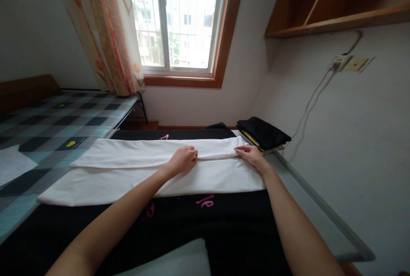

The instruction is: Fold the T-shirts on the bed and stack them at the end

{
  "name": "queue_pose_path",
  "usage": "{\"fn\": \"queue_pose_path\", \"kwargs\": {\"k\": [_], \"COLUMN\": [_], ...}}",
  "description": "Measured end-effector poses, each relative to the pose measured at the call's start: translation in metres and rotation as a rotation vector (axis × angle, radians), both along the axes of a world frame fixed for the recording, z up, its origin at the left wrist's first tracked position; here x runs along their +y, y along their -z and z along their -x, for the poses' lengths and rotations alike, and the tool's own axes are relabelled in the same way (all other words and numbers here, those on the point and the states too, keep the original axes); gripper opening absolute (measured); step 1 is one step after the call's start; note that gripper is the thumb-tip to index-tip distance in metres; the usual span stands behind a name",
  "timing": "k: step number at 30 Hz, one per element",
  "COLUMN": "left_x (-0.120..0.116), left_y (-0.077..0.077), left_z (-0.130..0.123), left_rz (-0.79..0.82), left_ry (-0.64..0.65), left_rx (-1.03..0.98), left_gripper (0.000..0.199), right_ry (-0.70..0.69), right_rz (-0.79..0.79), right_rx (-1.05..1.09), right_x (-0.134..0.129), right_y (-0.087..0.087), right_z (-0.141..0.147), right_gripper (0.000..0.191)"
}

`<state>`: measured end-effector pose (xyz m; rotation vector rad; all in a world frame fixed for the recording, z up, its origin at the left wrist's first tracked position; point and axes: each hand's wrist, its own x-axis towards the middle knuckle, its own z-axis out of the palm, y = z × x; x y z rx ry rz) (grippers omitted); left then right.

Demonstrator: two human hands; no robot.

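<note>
A white cloth (115, 184) lies in a long strip across the black bedding (179, 224), its far side doubled over so that a fold edge runs lengthwise along the middle. At that edge, right of centre, my left hand (185, 159) is closed, with fingers curled on the fabric. My right hand (251, 156) pinches the same flap near the right end of the strip, thumb and fingertips together. Whether the cloth is a garment cannot be made out. Pink lettering (205, 201) shows on the bedding just below it.
Black folded fabric with a yellow edge (264, 133) sits at the far right corner. A grey metal rail (323, 203) runs along the right side. Left is a checked mattress (92, 111) with a white sheet-like piece (14, 165) on it. Pale fabric (179, 261) lies at the near edge.
</note>
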<state>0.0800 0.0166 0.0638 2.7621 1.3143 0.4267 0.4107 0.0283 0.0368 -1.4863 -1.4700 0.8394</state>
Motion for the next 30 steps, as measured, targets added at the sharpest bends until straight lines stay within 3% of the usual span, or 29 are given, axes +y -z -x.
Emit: {"fn": "queue_pose_path", "kwargs": {"k": [3, 8, 10, 13, 20, 25, 30], "left_x": [0.000, -0.001, -0.001, -0.002, -0.003, -0.001, 0.000], "left_y": [-0.006, -0.016, -0.016, -0.011, -0.001, 0.005, 0.009], "left_z": [0.000, 0.001, 0.001, 0.000, -0.001, 0.001, 0.004], "left_rz": [0.020, -0.256, -0.262, -0.150, -0.021, -0.055, -0.150], "left_ry": [-0.053, -0.035, -0.002, 0.041, -0.045, -0.082, -0.041], "left_rx": [0.088, 0.135, 0.165, 0.194, 0.067, 0.001, 0.058], "left_gripper": [0.016, 0.018, 0.019, 0.019, 0.015, 0.015, 0.021], "right_ry": [0.062, 0.172, 0.110, 0.013, -0.009, -0.008, -0.088], "right_rz": [-0.069, -0.226, -0.173, -0.031, 0.036, 0.015, 0.067], "right_rx": [0.026, 0.061, 0.058, 0.035, 0.115, 0.263, 0.095], "right_x": [0.005, 0.009, 0.008, 0.004, -0.002, -0.007, -0.009], "right_y": [0.003, 0.001, 0.000, 0.002, -0.001, -0.008, -0.006], "right_z": [0.004, 0.007, 0.004, 0.000, 0.006, 0.002, -0.011], "right_gripper": [0.046, 0.050, 0.048, 0.044, 0.046, 0.051, 0.050]}}
